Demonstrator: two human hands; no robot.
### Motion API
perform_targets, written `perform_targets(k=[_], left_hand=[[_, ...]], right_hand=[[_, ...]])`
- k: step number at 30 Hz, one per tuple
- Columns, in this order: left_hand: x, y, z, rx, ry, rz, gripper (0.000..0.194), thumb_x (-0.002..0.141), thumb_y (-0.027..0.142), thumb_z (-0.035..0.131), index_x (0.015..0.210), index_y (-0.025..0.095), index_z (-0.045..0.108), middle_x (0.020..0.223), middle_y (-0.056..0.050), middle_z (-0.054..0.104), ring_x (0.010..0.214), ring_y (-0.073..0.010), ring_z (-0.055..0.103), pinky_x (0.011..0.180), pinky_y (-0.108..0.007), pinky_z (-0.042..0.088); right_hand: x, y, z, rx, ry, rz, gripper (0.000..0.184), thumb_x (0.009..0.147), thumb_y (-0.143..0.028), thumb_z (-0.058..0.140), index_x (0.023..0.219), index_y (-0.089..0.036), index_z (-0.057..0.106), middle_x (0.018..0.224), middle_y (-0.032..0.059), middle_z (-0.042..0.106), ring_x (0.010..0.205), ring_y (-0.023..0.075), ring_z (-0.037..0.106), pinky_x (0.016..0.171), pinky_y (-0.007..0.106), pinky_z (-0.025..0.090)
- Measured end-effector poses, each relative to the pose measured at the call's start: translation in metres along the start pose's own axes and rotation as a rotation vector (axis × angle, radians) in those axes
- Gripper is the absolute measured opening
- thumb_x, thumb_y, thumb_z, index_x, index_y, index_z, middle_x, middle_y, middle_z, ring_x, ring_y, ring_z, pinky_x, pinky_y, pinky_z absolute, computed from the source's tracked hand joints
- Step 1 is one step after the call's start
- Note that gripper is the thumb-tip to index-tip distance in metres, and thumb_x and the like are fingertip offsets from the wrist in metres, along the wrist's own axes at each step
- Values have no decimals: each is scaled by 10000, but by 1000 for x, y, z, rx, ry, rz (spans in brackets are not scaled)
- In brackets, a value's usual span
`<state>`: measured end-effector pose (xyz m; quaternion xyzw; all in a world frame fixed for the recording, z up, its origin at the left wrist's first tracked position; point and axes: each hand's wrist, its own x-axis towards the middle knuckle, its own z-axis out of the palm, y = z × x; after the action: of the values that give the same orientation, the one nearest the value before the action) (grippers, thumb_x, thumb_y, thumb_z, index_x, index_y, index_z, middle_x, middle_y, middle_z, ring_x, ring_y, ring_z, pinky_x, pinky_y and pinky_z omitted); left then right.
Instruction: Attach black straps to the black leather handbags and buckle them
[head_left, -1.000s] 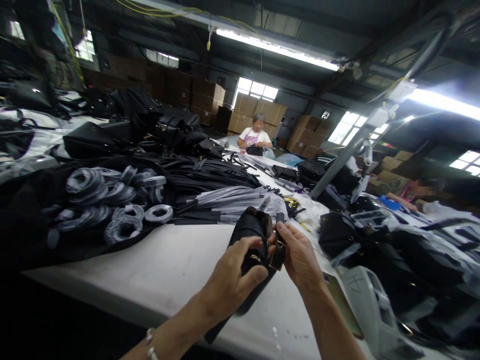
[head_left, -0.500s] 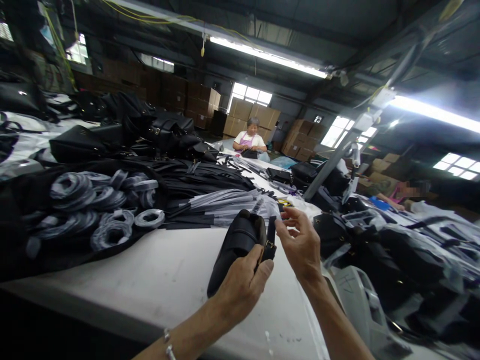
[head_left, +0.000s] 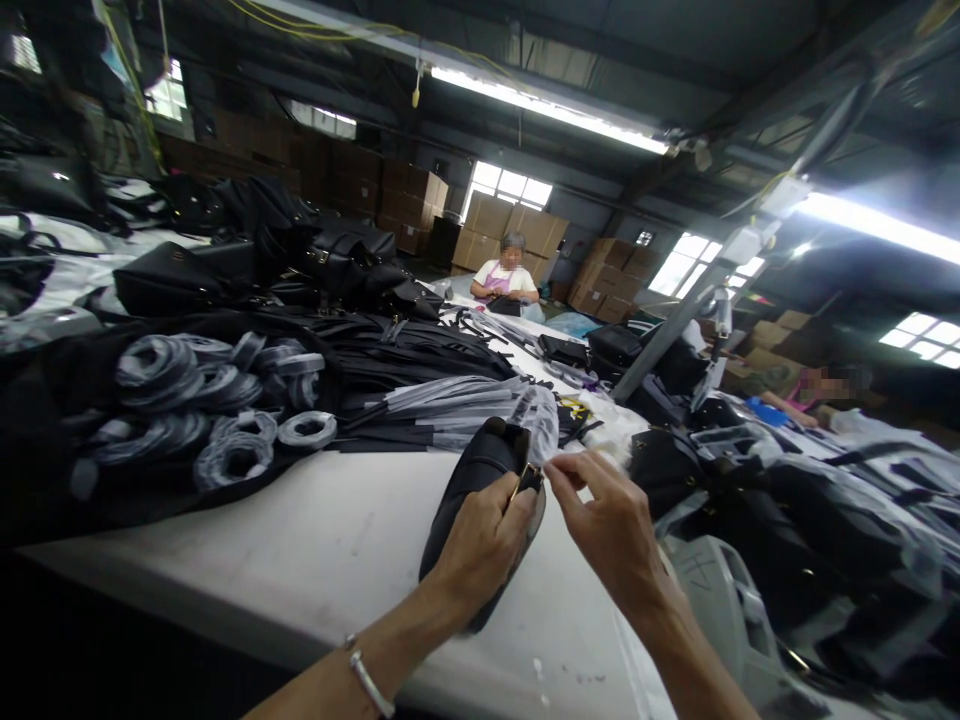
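Note:
A small black bag [head_left: 466, 475] stands tilted on the white table, its opening turned to the right. My left hand [head_left: 484, 535] is closed round the bag's near edge, thumb on top, gripping a black strap with a gold-coloured buckle [head_left: 531, 473]. Just right of the buckle is my right hand [head_left: 607, 510], its thumb and forefinger pinched together at the buckle's edge. Whatever lies between those fingertips is too small to make out. The lower part of the strap is covered by my left thumb.
Plastic-wrapped coils [head_left: 307, 430] lie on black material at left, beside wrapped straps [head_left: 465, 400]. Black bags [head_left: 330, 255] are heaped behind. At right stand a pale plastic chair [head_left: 724, 600] and more bags [head_left: 795, 510]. A metal post [head_left: 667, 315] rises nearby; a co-worker [head_left: 506, 280] sits beyond.
My right hand has come down to the buckle, its fingers now pinched. The strap length that stood up above the buckle no longer shows there. The bag has tipped slightly.

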<state>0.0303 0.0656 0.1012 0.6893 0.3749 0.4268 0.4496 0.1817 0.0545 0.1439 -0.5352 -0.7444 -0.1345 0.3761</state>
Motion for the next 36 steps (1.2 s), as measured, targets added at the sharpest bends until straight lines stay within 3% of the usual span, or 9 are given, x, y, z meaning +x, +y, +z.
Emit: perform_targets(k=[6,10,12,15,19,22,25,31,36], left_hand=[[4,-1,8,397,-6,66,301,999,346,290,906,208,541,732,-38,676,635,-199,657,533,-260,354],[3,-5,15,641,-56,119,241,997,307,294,1034,192,502,835,-80,706,741,-256,698,583,-285,395],[6,-5,15,625,-64,94,234,997,309,293,1023,193,494,842,-81,705,760,-261,698,605,-294,410],[12,-4,8,432,-48,24,232,996,338,298,978,199,483,818,-60,687,742,-239,677,615,-290,418],[12,-6,-11,135,-149,135,159,945,337,453,1029,206,484,925,-24,656,805,-185,616,696,-263,452],[1,-15,-24,250,-177,257,161,880,286,574,1024,218,553,1010,-17,643,957,-206,567,927,-341,416],[-8,-25,-25,412,-130,317,95,927,258,514,956,216,594,983,-11,650,1010,-203,562,1096,-434,264],[4,-26,-6,613,63,351,230,959,181,400,809,177,574,852,-46,646,901,-202,593,1065,-442,325],[0,-30,-16,422,-84,399,128,877,274,594,980,198,584,1028,-32,653,1026,-200,578,1115,-440,266]], right_hand=[[-14,-9,-2,-46,-70,-29,135,912,-173,535,821,-187,634,758,22,626,696,161,584,686,277,415],[-14,-8,-1,-26,-74,8,115,893,-168,560,806,-196,629,732,4,608,689,156,573,675,274,400],[-15,-9,-1,-13,-70,10,114,889,-171,566,796,-198,626,719,0,599,678,153,566,665,271,397],[-19,-11,0,-1,-84,-23,146,902,-174,545,775,-195,615,717,6,592,677,153,562,663,271,398],[-22,-9,0,1,-84,-25,137,912,-178,537,799,-189,615,723,11,595,673,151,564,658,268,402],[-22,-4,-1,-10,-20,-22,118,905,-188,560,800,-191,615,718,4,600,655,140,562,659,261,404],[-22,-8,-2,-4,-10,-28,152,899,-181,560,752,-193,598,685,-6,581,619,129,543,638,257,395],[-22,-27,3,-23,-162,-92,191,903,-164,521,727,-196,587,676,6,561,644,150,533,641,275,385],[-24,-13,-1,-31,-129,-44,177,910,-176,526,752,-192,604,682,4,569,633,140,539,634,264,392]])
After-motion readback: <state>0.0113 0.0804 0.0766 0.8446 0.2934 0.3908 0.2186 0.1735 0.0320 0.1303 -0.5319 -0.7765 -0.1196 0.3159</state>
